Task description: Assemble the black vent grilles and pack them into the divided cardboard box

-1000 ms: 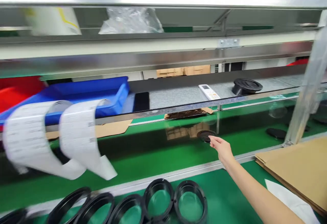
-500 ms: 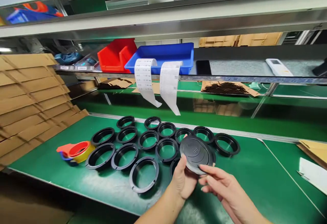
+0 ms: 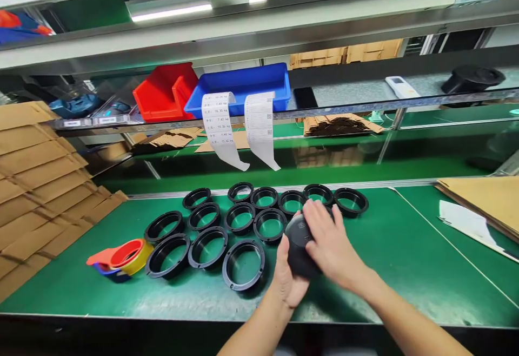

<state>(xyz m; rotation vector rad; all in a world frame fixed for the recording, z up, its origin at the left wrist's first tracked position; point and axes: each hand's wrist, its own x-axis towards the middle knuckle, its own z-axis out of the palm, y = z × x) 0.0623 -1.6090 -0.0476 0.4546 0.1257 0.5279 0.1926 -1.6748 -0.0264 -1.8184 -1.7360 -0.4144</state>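
Observation:
A black round air vent (image 3: 298, 234), with a faint mark on its face, is held tilted above the front of the green table. My left hand (image 3: 290, 284) is closed round its lower left side, thumb at the rim. Across its upper right face lies my right hand (image 3: 335, 245), with the fingers over the top edge and the thumb pressed on the front. Much of the vent is hidden under that hand. Several black flanged rings (image 3: 232, 285) rest on the table to the left of and behind my hands.
A red and yellow tape dispenser (image 3: 115, 258) sits left of the rings, by stacked cardboard (image 3: 36, 183). Above the table, a shelf carries a red bin (image 3: 156, 99), a blue tray (image 3: 243, 81) with paper strips (image 3: 221, 129) hanging down, and a phone (image 3: 305, 98).
My right hand has moved from the vent's lower edge up onto its face and top rim. The vent is now tipped differently. The view has shifted to the right.

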